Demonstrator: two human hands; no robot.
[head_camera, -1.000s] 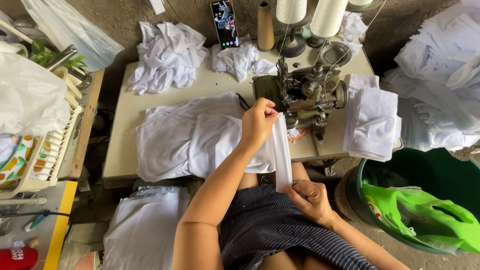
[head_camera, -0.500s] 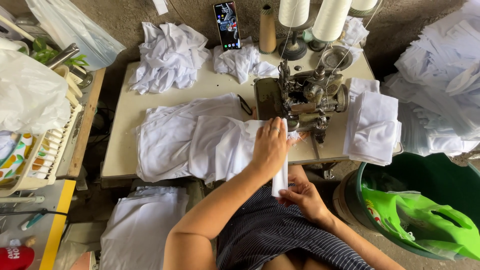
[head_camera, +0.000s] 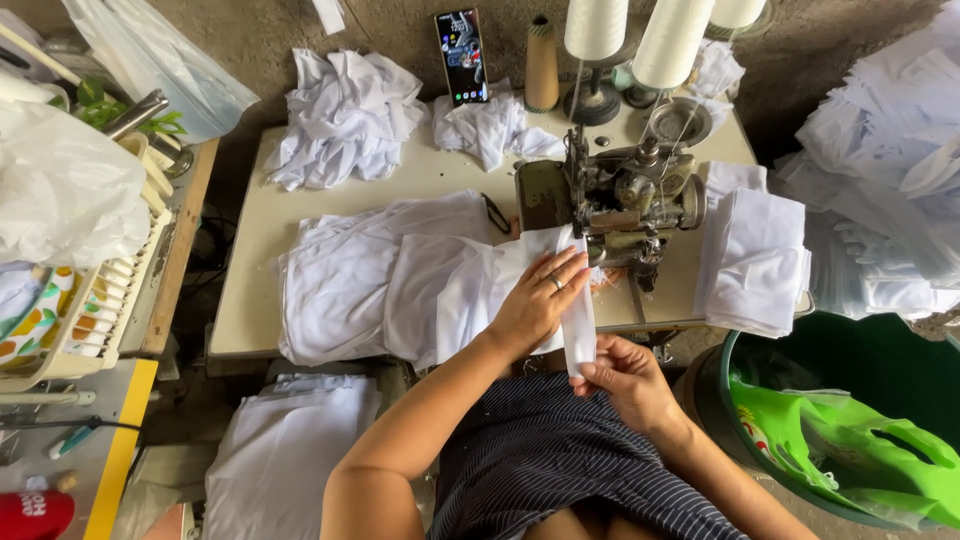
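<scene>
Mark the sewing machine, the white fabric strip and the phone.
sewing machine (head_camera: 610, 200), head view, middle of its metal body
white fabric strip (head_camera: 579, 325), head view, stretch between the two hands
phone (head_camera: 462, 57), head view, centre of its screen

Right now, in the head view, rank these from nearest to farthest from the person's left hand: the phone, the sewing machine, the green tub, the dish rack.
1. Sewing machine, just beyond the left hand, slightly right.
2. Phone, propped at the table's far edge.
3. Green tub, on the floor, right; too close to call with the phone.
4. Dish rack, far left.
</scene>
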